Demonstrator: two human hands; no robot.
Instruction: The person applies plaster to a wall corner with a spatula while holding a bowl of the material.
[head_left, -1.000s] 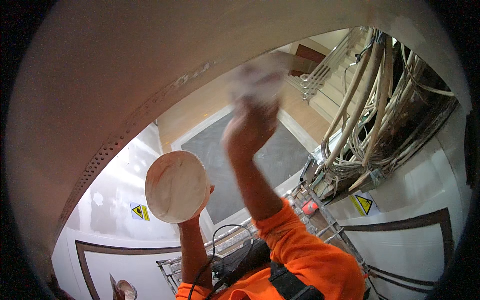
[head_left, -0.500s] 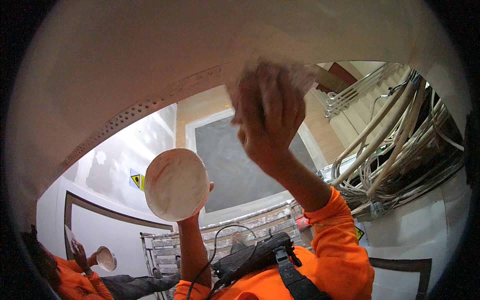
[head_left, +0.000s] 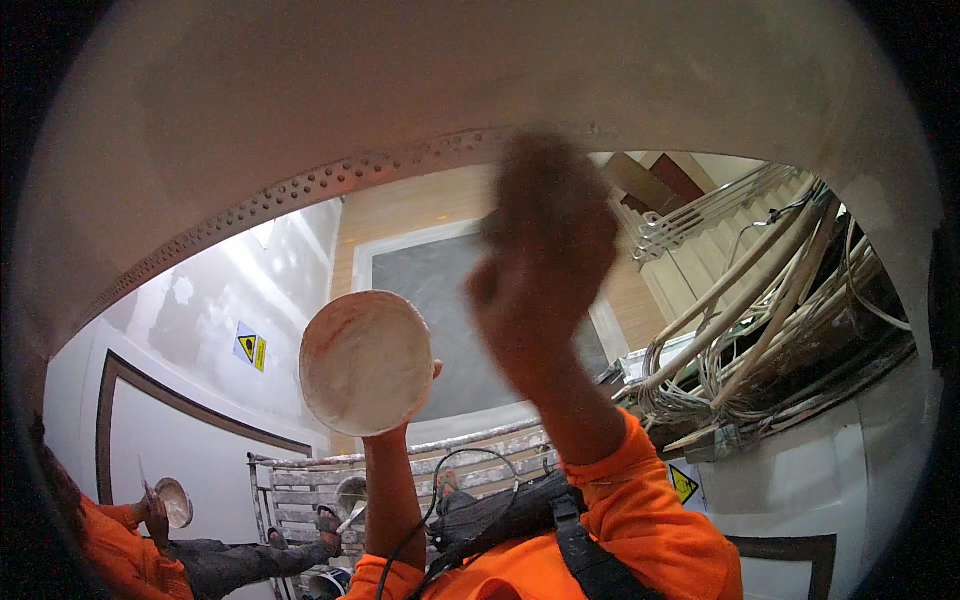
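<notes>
My left hand (head_left: 437, 370) supports a round, shallow bowl (head_left: 365, 365) from beneath; whitish paste coats the inside. Only the thumb shows at the bowl's right rim, and the other fingers are behind it. My right hand (head_left: 552, 225) is raised just below the edge of a large pale overhead panel (head_left: 400, 80). Motion smears its fingers, so whatever they may hold cannot be made out. A strip with small punched holes (head_left: 330, 180) runs along the panel's curved edge, left of this hand.
A slatted, paste-spotted platform (head_left: 310, 490) lies below me. Bundled cables and pipes (head_left: 740, 320) hang on the right. At lower left, a person in an orange top (head_left: 130, 550) holds a similar bowl (head_left: 175, 503). A yellow warning sign (head_left: 250, 347) is on the left wall.
My right hand has come away from the panel, where it pressed a flat, pale piece. The view has shifted slightly, and the left hand's bowl sits a little farther right in it.
</notes>
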